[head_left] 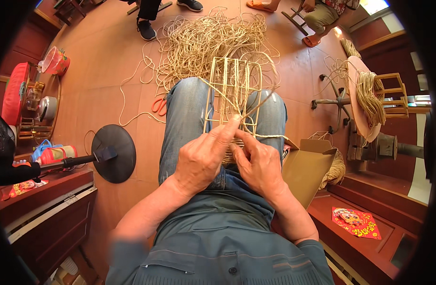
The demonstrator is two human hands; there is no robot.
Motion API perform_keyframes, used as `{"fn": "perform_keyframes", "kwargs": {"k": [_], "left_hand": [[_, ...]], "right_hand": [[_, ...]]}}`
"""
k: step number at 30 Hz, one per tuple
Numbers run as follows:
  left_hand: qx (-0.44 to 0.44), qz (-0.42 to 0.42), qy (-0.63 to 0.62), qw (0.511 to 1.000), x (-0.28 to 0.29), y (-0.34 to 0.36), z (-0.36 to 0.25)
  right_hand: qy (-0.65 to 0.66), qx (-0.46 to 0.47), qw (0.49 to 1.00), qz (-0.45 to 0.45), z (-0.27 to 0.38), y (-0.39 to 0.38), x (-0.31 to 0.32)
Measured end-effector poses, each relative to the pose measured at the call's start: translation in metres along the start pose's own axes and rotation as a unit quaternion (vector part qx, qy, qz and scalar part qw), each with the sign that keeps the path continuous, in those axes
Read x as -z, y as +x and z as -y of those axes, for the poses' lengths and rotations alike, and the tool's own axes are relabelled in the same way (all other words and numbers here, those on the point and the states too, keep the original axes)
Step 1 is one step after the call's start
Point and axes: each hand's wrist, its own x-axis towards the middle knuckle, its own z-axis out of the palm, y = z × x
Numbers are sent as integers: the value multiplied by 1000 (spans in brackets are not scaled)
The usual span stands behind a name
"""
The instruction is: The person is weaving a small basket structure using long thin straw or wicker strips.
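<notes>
A basket-like frame of thin pale rods (208, 102) stands between my knees, its lower end partly hidden by my hands. Brownish woven cord (227, 157) shows low on it, between the hands. My left hand (201, 154) is closed at the frame's left side, fingertips pinching a strand where cords cross. Close beside it, my right hand (261, 164) is curled with thumb and forefinger together on the cord. From the crossing, a loose cord loop (277, 78) arcs up over the frame's right side. Another cord end (271, 136) runs right across my thigh.
A tangled heap of cord (203, 45) spreads over the floor ahead. Orange-handled scissors (159, 106) lie left of my knee. An open cardboard box (306, 166) sits at my right. A round black stand base (114, 153) is at left. Two other people's feet show at the top.
</notes>
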Motion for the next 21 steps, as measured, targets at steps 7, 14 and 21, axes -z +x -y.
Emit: {"fn": "perform_keyframes", "kwargs": {"k": [7,14,21], "left_hand": [[29,104,105,989,-5,10,-14],[168,92,-92,977,-5,20,-8],[190,77,-92,974,-11,18,-11]], "right_hand": [[4,2,997,71,-4,14,15],[44,-19,996,76,-6,12,17],[66,-23,995,70,-8,11,15]]}}
